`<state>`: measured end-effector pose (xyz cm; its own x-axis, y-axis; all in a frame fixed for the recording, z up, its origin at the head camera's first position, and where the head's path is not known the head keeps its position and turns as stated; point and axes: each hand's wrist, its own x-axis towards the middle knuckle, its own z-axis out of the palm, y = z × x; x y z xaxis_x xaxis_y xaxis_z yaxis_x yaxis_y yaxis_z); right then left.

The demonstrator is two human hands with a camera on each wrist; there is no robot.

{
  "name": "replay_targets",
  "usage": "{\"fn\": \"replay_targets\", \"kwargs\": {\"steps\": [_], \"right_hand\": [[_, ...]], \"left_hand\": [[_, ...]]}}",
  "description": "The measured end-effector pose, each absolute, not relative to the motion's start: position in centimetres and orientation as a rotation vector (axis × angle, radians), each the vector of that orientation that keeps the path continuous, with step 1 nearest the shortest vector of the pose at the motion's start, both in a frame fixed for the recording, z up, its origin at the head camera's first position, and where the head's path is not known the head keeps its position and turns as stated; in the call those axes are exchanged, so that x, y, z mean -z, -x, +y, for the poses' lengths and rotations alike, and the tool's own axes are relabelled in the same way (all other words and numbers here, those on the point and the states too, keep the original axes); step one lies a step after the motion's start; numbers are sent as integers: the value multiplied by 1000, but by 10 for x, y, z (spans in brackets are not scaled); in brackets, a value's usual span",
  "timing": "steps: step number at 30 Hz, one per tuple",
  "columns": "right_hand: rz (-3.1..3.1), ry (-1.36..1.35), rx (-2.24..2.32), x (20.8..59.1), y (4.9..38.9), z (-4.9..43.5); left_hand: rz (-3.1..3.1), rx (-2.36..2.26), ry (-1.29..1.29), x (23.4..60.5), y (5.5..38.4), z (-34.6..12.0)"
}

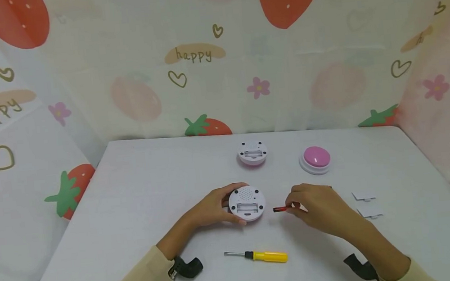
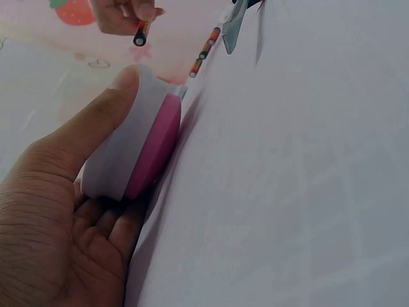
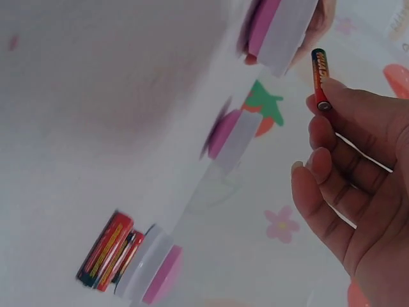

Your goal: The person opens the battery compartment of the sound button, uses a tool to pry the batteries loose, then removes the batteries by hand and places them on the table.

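My left hand (image 1: 213, 208) grips a round push-button light (image 1: 247, 203) around its side, thumb at the near edge. Its white underside faces up with a bare battery slot, and its pink dome (image 2: 155, 147) points down to the table. To the right of it, my right hand (image 1: 317, 206) pinches a small red and black battery (image 3: 320, 80) between thumb and index finger. One end of the battery points toward the button light, a short gap away. In the right wrist view the other fingers (image 3: 329, 185) are loosely bent.
A yellow-handled screwdriver (image 1: 266, 257) lies in front. Behind stand an upturned button light (image 1: 253, 153) and one with its pink dome up (image 1: 316, 159). Several batteries (image 3: 108, 249) lie beside the latter. Two white covers (image 1: 363, 196) lie at the right.
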<state>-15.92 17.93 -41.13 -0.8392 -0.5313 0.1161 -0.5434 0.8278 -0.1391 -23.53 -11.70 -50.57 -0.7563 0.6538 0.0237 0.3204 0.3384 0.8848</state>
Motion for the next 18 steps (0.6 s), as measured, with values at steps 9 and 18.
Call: {"fn": "replay_targets", "kwargs": {"steps": [9,18], "right_hand": [[-2882,-820,-251,416,150,206],[-2791,-816,-279,422,141,232]], "left_hand": [[2264,-1392,-865,502,233,-117],[2267,-1384,-855,502,233,-117]]}}
